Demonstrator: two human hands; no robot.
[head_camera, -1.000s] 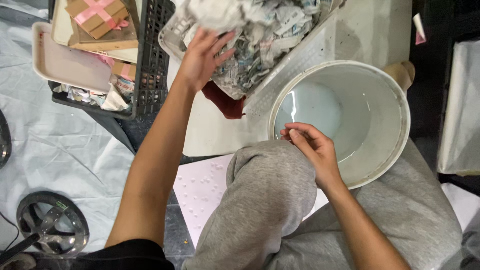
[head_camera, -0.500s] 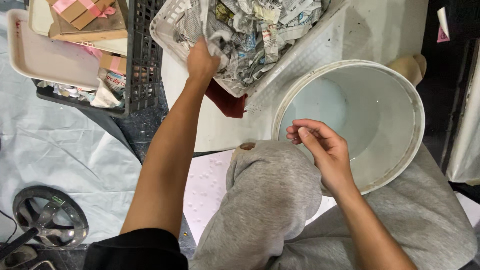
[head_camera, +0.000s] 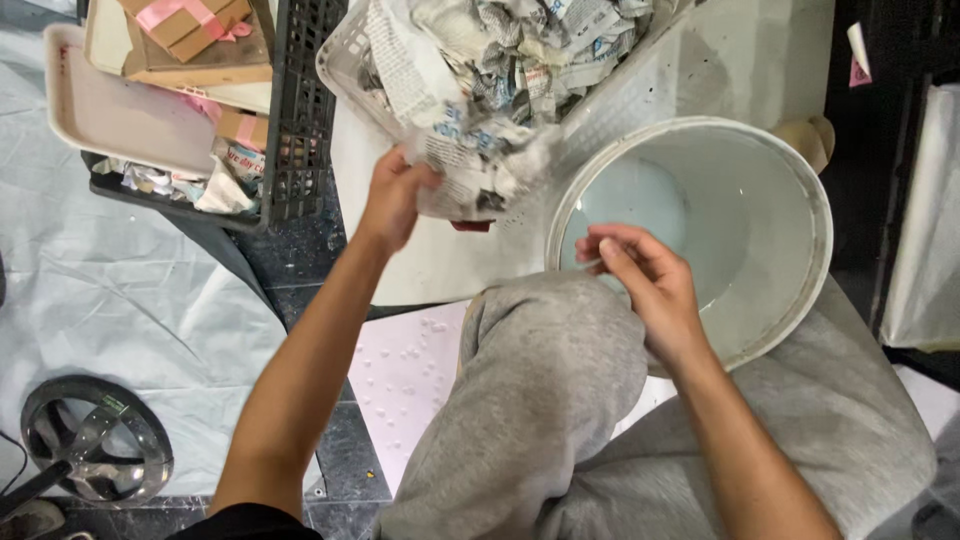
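My left hand (head_camera: 392, 196) grips a crumpled sheet of newspaper (head_camera: 470, 165) and lifts it out of a white perforated basket (head_camera: 345, 62) filled with torn newspaper. My right hand (head_camera: 640, 280) hovers at the near rim of a large white bucket (head_camera: 800, 190) holding pale water, fingers pinched together near my grey-trousered knee (head_camera: 550, 370). Whether anything sits between those fingers I cannot tell.
A black crate (head_camera: 300, 110) at the upper left holds a white tray (head_camera: 120, 115), cardboard boxes with pink ribbon (head_camera: 185, 20) and paper scraps. A pale plastic sheet (head_camera: 110, 290) covers the floor at left, with a round metal object (head_camera: 95, 450) at the lower left.
My left hand closed on a newspaper sheet in the basket and pulled it toward me and the bucket. My right hand stayed at the bucket rim, shifting slightly.
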